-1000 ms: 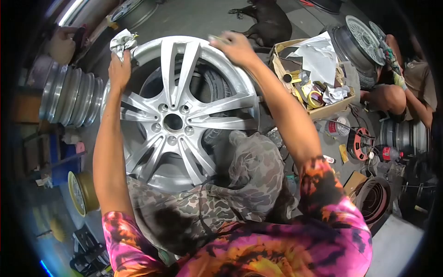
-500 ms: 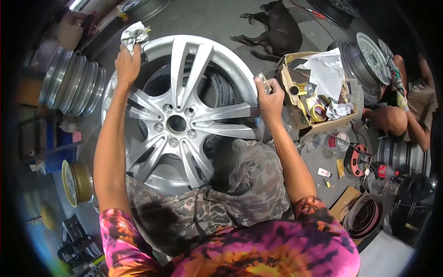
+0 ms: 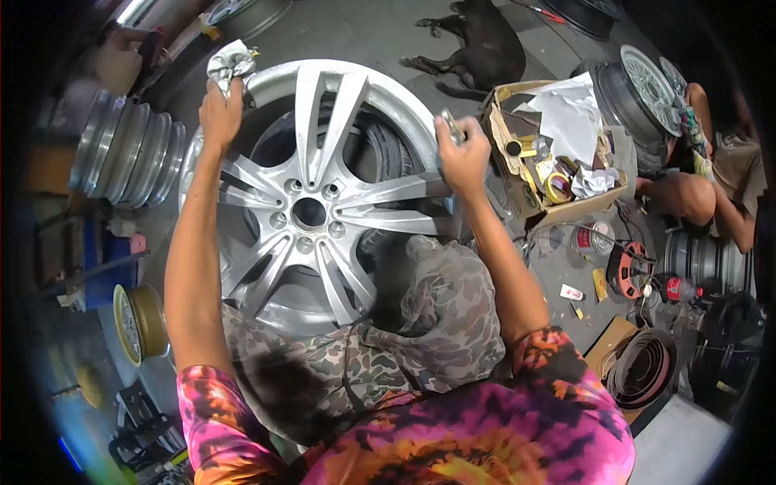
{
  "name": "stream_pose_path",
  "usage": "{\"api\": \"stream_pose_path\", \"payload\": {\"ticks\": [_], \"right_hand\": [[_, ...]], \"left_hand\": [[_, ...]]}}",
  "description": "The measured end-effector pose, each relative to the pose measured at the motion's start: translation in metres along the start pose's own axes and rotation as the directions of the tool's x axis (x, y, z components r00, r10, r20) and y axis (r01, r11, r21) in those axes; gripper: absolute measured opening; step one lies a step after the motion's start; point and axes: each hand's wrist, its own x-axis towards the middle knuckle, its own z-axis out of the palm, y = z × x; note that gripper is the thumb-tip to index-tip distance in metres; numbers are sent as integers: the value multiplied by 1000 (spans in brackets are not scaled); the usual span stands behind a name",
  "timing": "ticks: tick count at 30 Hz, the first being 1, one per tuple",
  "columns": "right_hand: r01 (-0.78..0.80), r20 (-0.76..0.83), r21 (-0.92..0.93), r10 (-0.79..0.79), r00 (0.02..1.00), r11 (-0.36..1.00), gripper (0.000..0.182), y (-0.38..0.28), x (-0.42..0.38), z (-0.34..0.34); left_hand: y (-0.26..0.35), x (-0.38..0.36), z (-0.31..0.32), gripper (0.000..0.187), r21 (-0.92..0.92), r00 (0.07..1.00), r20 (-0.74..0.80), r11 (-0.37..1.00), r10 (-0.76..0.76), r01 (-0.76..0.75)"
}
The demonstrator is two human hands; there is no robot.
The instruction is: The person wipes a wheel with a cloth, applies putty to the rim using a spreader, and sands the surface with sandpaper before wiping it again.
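Observation:
A large silver alloy wheel [image 3: 309, 162] with paired spokes lies before me, its lower edge against my camouflage-clad legs. At its upper left rim, my left hand [image 3: 220, 117] is closed round a crumpled white rag or paper [image 3: 230, 61]. My right hand [image 3: 466, 155] is closed at the right rim, pinching a small, pale flat piece [image 3: 453, 127]; motion blur hides what kind it is. Beneath the wheel, part of a black tire [image 3: 386, 149] shows through the gaps between the spokes.
Right of the wheel stands a cardboard box [image 3: 558, 212] of tape rolls and paper. A dark dog [image 3: 491, 47] lies beyond it. Stacked rims [image 3: 129, 149] stand at left, a gold rim [image 3: 139, 325] below. Another person [image 3: 687, 198] sits at far right near a red cord reel [image 3: 630, 269].
My right hand has moved a little left and up along the rim with its small piece. My left hand stays at the upper left rim with the crumpled rag, and the view has shifted slightly.

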Motion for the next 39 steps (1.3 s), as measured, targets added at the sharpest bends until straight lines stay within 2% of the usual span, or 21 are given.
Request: {"api": "stream_pose_path", "payload": {"ticks": [6, 9, 11, 15, 17, 19, 20, 21, 23, 25, 26, 29, 31, 32, 33, 34, 35, 36, 37, 38, 39], "right_hand": [[-36, -24, -33, 35, 999, 999, 30, -6, 3, 2], [-22, -36, -61, 20, 999, 998, 31, 0, -10, -9], [-48, -30, 14, 48, 998, 999, 32, -6, -4, -8], [-67, 266, -109, 94, 959, 992, 37, -13, 35, -7], [-129, 382, -47, 137, 914, 991, 40, 1, 44, -11], [-44, 312, -50, 58, 948, 998, 45, 16, 19, -31], [-34, 295, -89, 59, 954, 995, 41, 24, -3, -49], [1, 246, 41, -11, 969, 999, 33, 30, -30, -61], [-19, 181, 16, 16, 983, 1000, 30, 30, -68, -75], [-320, 175, 65, 305, 936, 945, 33, 32, -81, -75], [-171, 124, 140, 154, 980, 975, 34, 31, -68, -64], [-199, 244, 77, 175, 954, 977, 35, 17, -8, -34], [-298, 361, 157, 226, 905, 941, 37, 9, 23, -15], [-205, 362, 77, 164, 918, 976, 37, 8, 31, -11], [-219, 380, 71, 177, 908, 973, 36, -3, 30, -15], [-187, 382, 42, 158, 911, 981, 35, 2, 25, -20], [-240, 378, 99, 186, 907, 966, 33, 19, 15, -26], [-240, 357, 20, 217, 909, 971, 32, 20, 3, -41], [-293, 344, 73, 252, 905, 953, 30, 19, -10, -51], [-443, 382, 115, 373, 846, 889, 26, 21, -16, -58], [-518, 423, 195, 405, 810, 833, 23, 34, -12, -58]], "left_hand": [[1, -1, 1, 63, -46, 999, 46, 999, -26, 28], [-2, -2, 3, 63, -17, 1000, -9, 1000, 16, -16], [5, -5, -3, 62, -15, 1000, -17, 1000, 3, -3], [3, 0, 0, 64, -52, 997, 58, 997, -49, 52], [3, 0, -3, 66, -67, 996, 84, 997, -34, 40], [-2, 0, -1, 66, -95, 997, 75, 995, -12, 19], [-6, 1, 0, 67, -113, 998, 66, 994, 2, 6], [-5, -1, 0, 65, -96, 999, 46, 995, 24, -19], [-2, -2, -3, 63, -52, 997, 69, 998, 28, -25], [-4, -2, -1, 61, -5, 996, 86, 1000, 17, -17], [-4, 0, -1, 60, 39, 995, 104, 999, 7, -11], [7, -1, -2, 59, 152, 994, 106, 988, -38, 21], [28, -1, -5, 57, 250, 983, 148, 966, -112, 73], [35, -6, -4, 52, 279, 995, 96, 960, -41, 13], [43, -7, -7, 48, 277, 991, 131, 961, -40, 2], [38, -7, -8, 45, 217, 989, 125, 971, 78, -104], [30, -4, -11, 49, 232, 980, 170, 963, 101, -139], [23, -5, -19, 50, 209, 984, 169, 973, 61, -96], [15, -9, -29, 52, 184, 985, 170, 982, 20, -52], [-2, -13, -41, 52, 193, 990, 144, 981, -2, -26], [-22, -20, -54, 53, 241, 981, 160, 968, -110, 69]]}}
